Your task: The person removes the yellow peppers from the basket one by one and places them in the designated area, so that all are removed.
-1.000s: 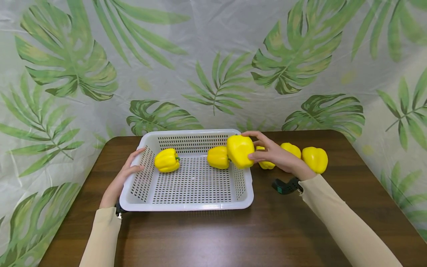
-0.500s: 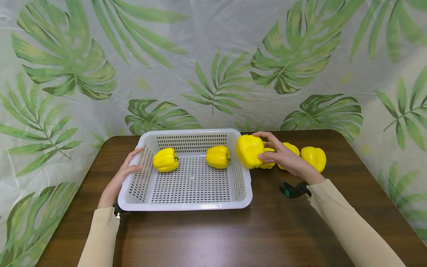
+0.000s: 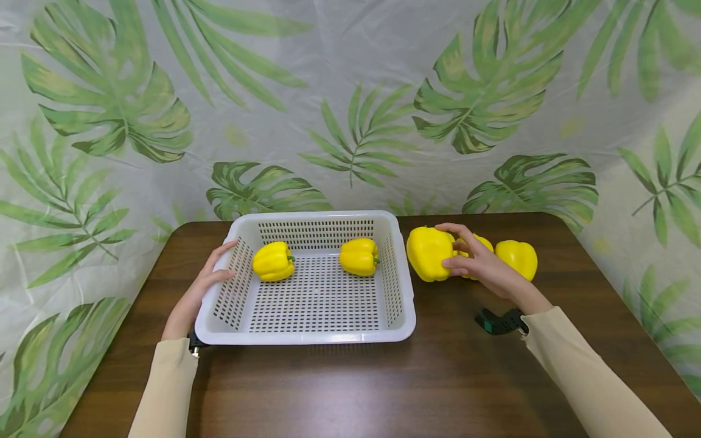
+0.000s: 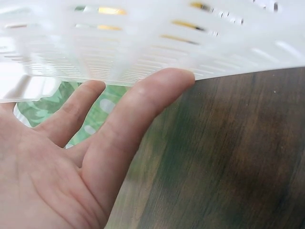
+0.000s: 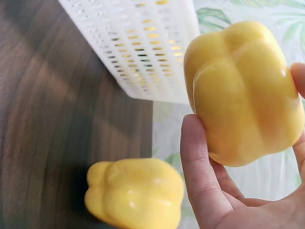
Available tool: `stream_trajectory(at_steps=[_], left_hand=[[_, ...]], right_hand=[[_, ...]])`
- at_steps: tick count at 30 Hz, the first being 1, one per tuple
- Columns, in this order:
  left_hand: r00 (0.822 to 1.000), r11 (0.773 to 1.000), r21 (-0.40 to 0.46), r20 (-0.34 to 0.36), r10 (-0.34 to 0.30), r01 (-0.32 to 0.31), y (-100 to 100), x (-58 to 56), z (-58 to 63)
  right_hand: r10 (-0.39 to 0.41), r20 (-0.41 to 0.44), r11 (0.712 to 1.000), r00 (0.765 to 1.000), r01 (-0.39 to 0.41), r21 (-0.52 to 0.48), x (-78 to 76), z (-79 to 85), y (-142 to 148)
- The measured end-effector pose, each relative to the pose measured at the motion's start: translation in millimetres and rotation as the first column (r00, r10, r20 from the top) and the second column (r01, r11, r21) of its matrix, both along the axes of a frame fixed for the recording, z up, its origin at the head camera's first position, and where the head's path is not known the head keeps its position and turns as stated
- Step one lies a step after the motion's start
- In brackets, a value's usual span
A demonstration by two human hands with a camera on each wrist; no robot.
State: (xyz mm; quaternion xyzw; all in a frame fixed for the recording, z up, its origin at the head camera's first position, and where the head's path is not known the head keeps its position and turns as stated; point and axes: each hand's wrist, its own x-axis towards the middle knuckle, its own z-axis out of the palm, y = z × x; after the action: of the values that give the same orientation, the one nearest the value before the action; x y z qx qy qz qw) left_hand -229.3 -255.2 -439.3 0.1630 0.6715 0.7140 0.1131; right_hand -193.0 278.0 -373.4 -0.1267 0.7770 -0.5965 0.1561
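Observation:
My right hand [image 3: 476,261] holds a yellow bell pepper [image 3: 429,253] just outside the right wall of a white perforated basket [image 3: 306,338]. In the right wrist view, thumb and fingers stand on opposite sides of this bell pepper [image 5: 245,95], its lobed end facing the camera. Two more yellow bell peppers lie in the basket, one at left [image 3: 274,261] and one at right [image 3: 358,257]. My left hand [image 3: 199,286] is at the basket's left side, fingers extended. The left wrist view shows the thumb [image 4: 138,105] against the slotted wall.
Several other yellow bell peppers lie on the brown wooden table [image 3: 350,389] to the right, one in full view [image 3: 517,260] and others partly behind my right hand. A leaf-patterned cloth [image 3: 361,121] hangs behind the table.
My right hand has moved right with its bell pepper, from over the basket's right rim to outside it. The left hand, the basket and its two bell peppers stay put.

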Motion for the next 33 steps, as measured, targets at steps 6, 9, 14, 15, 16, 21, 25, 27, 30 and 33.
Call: stream_trajectory(at_steps=[6, 9, 14, 15, 16, 21, 25, 27, 30, 33], left_hand=[[1.000, 1.000, -0.019, -0.003, 0.007, -0.007, 0.3, 0.1, 1.0], [1.000, 0.999, -0.037, -0.012, 0.013, -0.013, 0.4, 0.8, 1.6], [1.000, 0.999, -0.045, -0.024, 0.018, -0.019, 0.8, 1.5, 1.7], [1.000, 0.999, -0.046, -0.026, 0.018, -0.019, 0.7, 1.5, 1.6], [0.999, 0.999, -0.047, -0.028, 0.017, -0.018, 0.8, 1.6, 1.7], [0.999, 0.999, -0.040, -0.033, 0.014, -0.015, -0.1, 1.0, 1.5], [0.999, 0.999, -0.045, -0.032, 0.014, -0.016, -0.6, 1.0, 1.2], [1.000, 0.999, -0.051, -0.028, 0.014, -0.015, -0.3, 1.3, 1.3], [1.000, 0.998, -0.061, -0.016, 0.017, -0.018, 0.1, 1.1, 1.0], [1.000, 0.998, -0.063, 0.001, 0.020, -0.020, 0.4, 1.9, 1.2]], right_hand=[[0.006, 0.001, 1.000, 1.000, -0.006, -0.024, 4.2, -8.1, 10.6], [0.007, 0.005, 1.000, 1.000, -0.007, -0.027, 5.5, -12.5, 15.2], [-0.001, 0.017, 1.000, 1.000, 0.001, -0.012, 8.4, -18.9, 19.3], [-0.002, 0.019, 1.000, 1.000, 0.002, -0.008, 9.1, -20.1, 19.9], [-0.001, 0.021, 1.000, 1.000, 0.001, -0.003, 10.0, -21.3, 20.7], [0.006, 0.040, 1.000, 0.999, -0.006, -0.005, 14.9, -27.4, 24.0], [0.009, 0.044, 1.000, 0.999, -0.009, 0.010, 19.8, -32.0, 26.5], [0.011, 0.045, 1.000, 0.999, -0.012, 0.024, 22.4, -34.1, 27.8], [0.018, 0.051, 0.999, 0.999, -0.020, 0.032, 25.7, -37.8, 30.0], [0.023, 0.060, 0.999, 0.998, -0.025, 0.037, 28.2, -42.9, 32.1]])
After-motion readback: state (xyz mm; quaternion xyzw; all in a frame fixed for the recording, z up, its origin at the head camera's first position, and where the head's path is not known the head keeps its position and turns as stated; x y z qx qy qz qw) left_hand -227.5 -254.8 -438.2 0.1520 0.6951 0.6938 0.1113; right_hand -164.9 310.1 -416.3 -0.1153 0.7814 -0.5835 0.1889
